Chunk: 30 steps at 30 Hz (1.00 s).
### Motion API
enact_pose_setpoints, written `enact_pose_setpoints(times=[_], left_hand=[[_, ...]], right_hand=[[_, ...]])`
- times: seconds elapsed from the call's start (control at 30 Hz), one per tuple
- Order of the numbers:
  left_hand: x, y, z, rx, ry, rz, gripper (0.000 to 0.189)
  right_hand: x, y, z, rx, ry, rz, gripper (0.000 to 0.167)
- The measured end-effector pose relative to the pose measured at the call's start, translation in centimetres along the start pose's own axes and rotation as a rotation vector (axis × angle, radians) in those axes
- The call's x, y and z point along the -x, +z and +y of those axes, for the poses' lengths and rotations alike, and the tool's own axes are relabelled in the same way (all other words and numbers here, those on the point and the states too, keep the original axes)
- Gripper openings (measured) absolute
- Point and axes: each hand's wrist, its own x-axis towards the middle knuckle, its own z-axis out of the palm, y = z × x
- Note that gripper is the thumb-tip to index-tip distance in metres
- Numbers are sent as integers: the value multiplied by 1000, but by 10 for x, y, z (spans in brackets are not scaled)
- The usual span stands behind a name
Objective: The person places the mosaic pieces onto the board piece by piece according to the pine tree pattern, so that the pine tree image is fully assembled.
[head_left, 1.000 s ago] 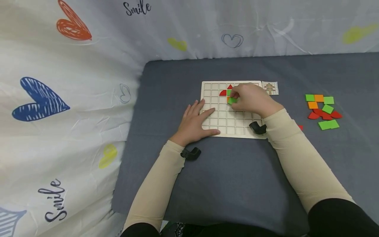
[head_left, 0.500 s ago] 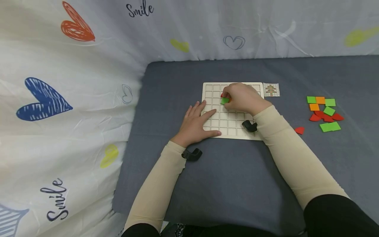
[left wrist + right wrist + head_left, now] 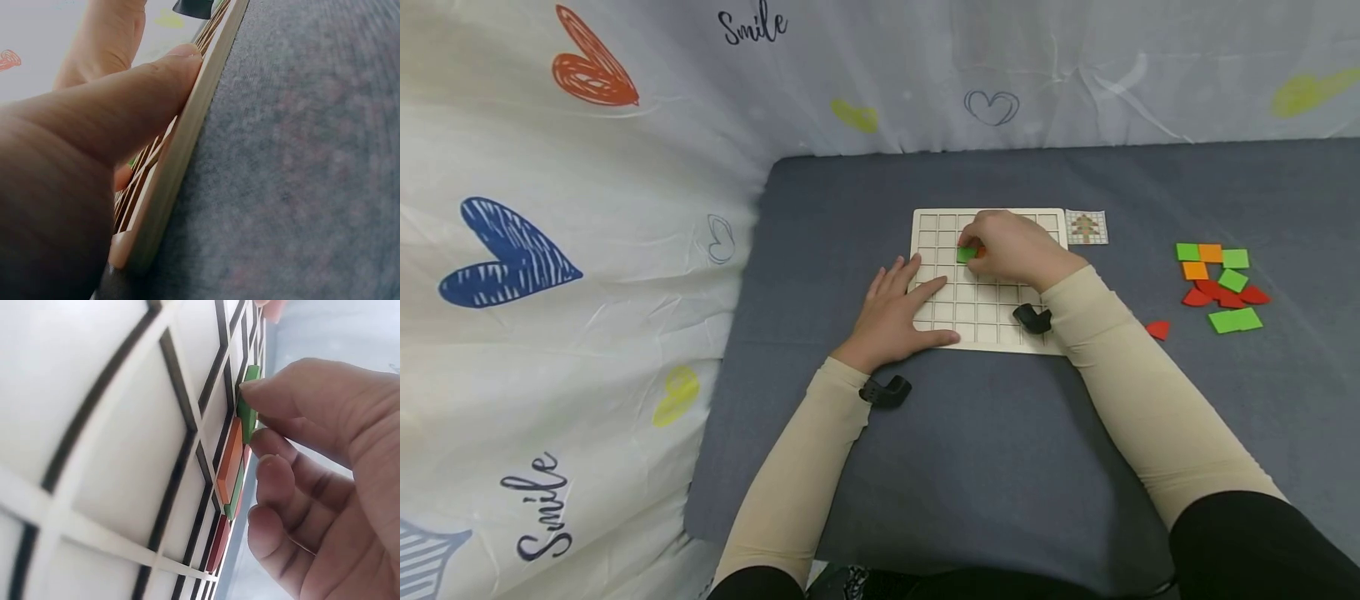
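Observation:
A pale wooden grid board lies on the table. My right hand is over its upper part, thumb and index finger pinching a green square tile at the grid. Beside that tile, an orange square tile sits in the grid, along with another green tile and a dark red piece. In the head view the right hand hides most of these. My left hand rests with spread fingers on the board's left front corner, its thumb along the front edge.
A small pattern card with a tree-like figure lies against the board's upper right corner. Farther right is a loose group of green tiles, orange tiles and red pieces. One red piece lies apart near the right sleeve.
My right hand has shifted left over the board with the green tile, and now holds it to the left of the orange tile. The left hand stays on the board.

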Motion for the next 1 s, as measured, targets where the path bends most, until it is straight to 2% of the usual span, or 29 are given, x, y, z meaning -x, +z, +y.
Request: enact_pose_setpoints(times=[0.5, 1.0], left_hand=[[0, 0, 0, 2, 4, 5, 93], [0, 1, 2, -4, -5, 10, 92]], right_hand=[[3, 3, 4, -42, -56, 27, 28], [30, -2, 12, -36, -12, 94, 24]])
